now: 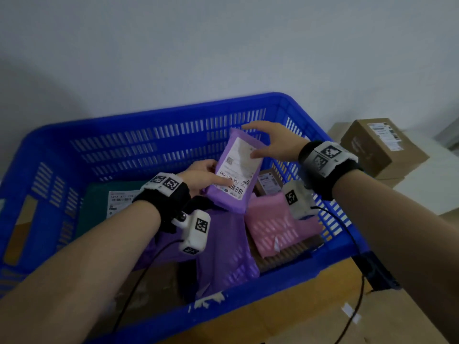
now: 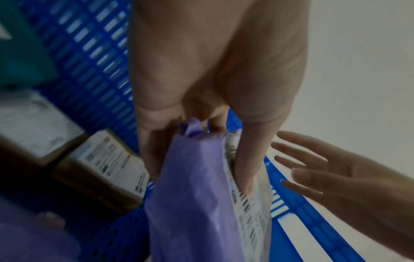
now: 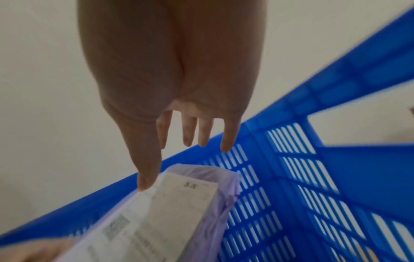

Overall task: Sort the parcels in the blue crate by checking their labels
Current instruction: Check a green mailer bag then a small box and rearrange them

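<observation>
Left hand (image 1: 201, 173) pinches purple parcel (image 1: 236, 170) above blue crate (image 1: 159, 115); right hand (image 1: 273, 142) fingers straight, thumb apparently touching label; left wrist view alone shows brown boxes (image 2: 107, 168) at 9 o'clock; pale wall (image 1: 223, 45) behind.

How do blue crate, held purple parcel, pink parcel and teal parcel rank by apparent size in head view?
1. blue crate, by far the largest.
2. held purple parcel, gripped by the left hand.
3. pink parcel, much like the purple one; raised nearer the camera, so unsure.
Teal parcel: partly hidden, unranked.
</observation>
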Demonstrator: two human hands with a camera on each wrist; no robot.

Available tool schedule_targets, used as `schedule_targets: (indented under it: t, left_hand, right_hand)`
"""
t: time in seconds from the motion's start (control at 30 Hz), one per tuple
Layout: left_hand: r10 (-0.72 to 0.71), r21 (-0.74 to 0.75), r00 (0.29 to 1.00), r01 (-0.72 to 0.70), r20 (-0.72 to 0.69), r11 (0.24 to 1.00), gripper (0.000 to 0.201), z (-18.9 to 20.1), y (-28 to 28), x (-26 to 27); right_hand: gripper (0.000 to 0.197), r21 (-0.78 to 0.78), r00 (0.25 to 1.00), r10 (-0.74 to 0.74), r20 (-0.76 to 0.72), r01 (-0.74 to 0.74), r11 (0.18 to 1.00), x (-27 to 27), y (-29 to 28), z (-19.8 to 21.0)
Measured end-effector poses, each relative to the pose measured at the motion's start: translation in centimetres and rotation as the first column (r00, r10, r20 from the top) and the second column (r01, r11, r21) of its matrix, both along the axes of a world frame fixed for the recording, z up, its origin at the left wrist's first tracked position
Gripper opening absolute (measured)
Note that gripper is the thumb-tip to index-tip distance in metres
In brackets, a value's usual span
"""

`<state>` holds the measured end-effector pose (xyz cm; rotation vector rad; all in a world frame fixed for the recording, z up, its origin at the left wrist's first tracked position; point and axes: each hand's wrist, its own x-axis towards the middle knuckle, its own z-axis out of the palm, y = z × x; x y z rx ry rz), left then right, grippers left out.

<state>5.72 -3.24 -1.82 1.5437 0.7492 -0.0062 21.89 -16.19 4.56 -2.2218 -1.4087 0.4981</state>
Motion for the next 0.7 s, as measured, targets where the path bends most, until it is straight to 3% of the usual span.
schedule_targets:
  t: [0.07, 0.2, 0.4, 0.53, 0.7]
  left_hand:
    - [-0.139, 0.202, 0.989, 0.148, -0.056, 0.968, 0.032, 1.5, 0.4, -0.4]
    - [-0.282, 0.572, 0.932, 0.364, -0.229, 0.736, 0.032, 4.5, 1.1, -1.3]
    - [-0.301, 0.732, 0.884, 0.465, -0.357, 0.497, 0.033, 9.0, 2.6, -2.2]
    - [-0.301, 0.775, 0.885, 0.459, -0.356, 0.434, 0.037, 11.1, 2.9, -1.8]
    - [-0.263, 0.812, 0.921, 0.38, -0.288, 0.444, 0.043, 11.9, 2.8, -1.2]
  right_hand:
    - [0.07, -0.021, 0.993, 0.043, 0.107, -0.041, 0.999, -1.2, 0.3, 0.9]
    - [0.058, -0.154, 0.964, 0.098, 0.246, -0.061, 0.986, -3.1, 1.1, 2.3]
    - [0.039, -0.167, 0.933, 0.127, 0.336, -0.074, 0.983, -4.6, 1.6, 4.5]
    - [0.026, -0.079, 0.963, 0.128, 0.236, -0.112, 0.991, -5.1, 2.2, 5.2]
    - [0.022, -0.025, 0.977, 0.058, 0.203, -0.054, 0.998, -4.6, 2.5, 4.9]
